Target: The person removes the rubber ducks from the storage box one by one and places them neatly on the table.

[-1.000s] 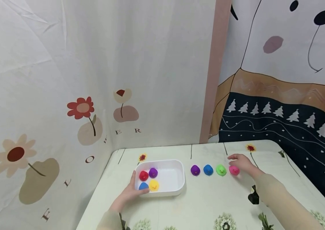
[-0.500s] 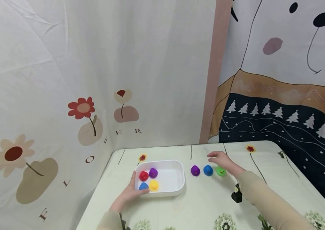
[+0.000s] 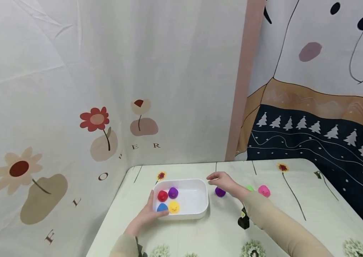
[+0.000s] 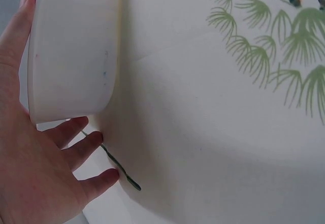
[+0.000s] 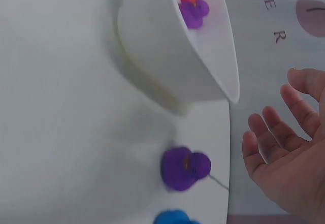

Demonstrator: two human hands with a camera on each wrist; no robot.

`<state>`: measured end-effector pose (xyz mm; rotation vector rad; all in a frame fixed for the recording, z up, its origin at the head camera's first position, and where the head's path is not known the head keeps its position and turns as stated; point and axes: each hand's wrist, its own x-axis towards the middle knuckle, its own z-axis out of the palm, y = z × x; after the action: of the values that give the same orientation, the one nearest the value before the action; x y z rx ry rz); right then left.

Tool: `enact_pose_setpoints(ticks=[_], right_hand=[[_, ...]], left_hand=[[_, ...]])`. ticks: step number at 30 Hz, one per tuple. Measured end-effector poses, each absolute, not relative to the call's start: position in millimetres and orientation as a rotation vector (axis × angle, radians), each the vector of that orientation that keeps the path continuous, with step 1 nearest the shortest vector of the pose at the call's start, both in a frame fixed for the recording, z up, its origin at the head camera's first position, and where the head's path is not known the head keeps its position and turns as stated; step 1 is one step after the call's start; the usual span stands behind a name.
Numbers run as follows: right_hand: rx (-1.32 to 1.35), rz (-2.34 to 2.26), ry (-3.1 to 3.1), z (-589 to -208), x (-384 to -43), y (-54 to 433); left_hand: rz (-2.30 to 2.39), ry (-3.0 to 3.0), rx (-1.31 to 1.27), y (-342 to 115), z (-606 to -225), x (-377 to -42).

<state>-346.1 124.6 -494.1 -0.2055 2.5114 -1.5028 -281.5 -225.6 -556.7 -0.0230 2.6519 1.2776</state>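
Observation:
A white tub [image 3: 194, 207] stands on the table, holding a red duck [image 3: 162, 196], a purple duck [image 3: 173, 193], a blue duck [image 3: 162, 207] and a yellow duck [image 3: 174, 207]. My left hand [image 3: 146, 216] grips its near left corner, thumb along the front rim and fingers at the end wall. Loosely bent and holding nothing, my right hand [image 3: 227, 184] hovers just right of the tub, above a second purple duck [image 5: 177, 168]. In the right wrist view another blue duck [image 5: 172, 217] shows beside that one; the right arm hides it from the head camera.
Farther right on the table lie a green duck [image 3: 250, 188], partly behind the right sleeve, and a pink duck [image 3: 264, 191]. The tabletop [image 3: 284, 214] has a flower-print cover. Printed curtains [image 3: 181, 89] hang behind and to the left.
My right hand has moved left from over the pink duck, past the green and blue ones, to above the purple duck. The left hand and tub stay put.

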Motion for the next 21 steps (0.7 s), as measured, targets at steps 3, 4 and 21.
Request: enact_pose_setpoints(ticks=[3,4,21], right_hand=[[-0.235,-1.555,2.445,-497,-345,109],[-0.242,-1.571,2.421,-498,-345,104],[-0.285,-1.604,2.190,-512,-339,43]], left_hand=[[1.291,2.646,-0.011,-226,-558,-281],[1.296,2.643,-0.006,-227,-558,-281],[1.334,2.626,-0.022,-222,-552,-276]])
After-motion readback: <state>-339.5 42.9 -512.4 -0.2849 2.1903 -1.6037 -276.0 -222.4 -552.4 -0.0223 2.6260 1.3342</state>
